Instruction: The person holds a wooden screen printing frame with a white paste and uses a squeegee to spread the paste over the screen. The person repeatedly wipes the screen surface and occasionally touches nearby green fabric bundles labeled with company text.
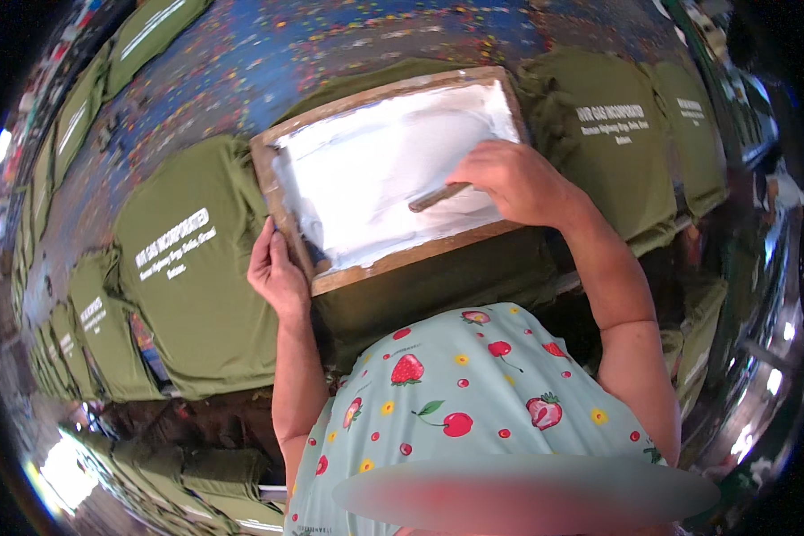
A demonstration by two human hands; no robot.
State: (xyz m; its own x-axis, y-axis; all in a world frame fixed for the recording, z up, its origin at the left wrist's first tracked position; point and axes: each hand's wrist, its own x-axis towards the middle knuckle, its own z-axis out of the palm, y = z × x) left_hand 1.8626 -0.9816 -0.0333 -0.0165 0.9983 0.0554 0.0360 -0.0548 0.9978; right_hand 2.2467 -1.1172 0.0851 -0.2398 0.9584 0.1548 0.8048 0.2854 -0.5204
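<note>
A wooden-framed printing screen [317, 284], its mesh coated with white ink, lies over an olive-green shirt [438, 290] that shows beyond the frame's near and far sides. My left hand [279, 272] grips the frame's left side near its lower corner, thumb on top. Over the right part of the mesh, my right hand [514, 181] has its fingers closed on a squeegee [439, 196]. Only a narrow brown bar of it shows to the left of my fingers; the rest is hidden under the hand.
Printed olive shirts lie along the table, one [183, 268] to the left and another [612, 134] to the right. Farther back is the blue tabletop [330, 45], speckled with coloured paint. More green shirts [188, 469] lie behind me at lower left.
</note>
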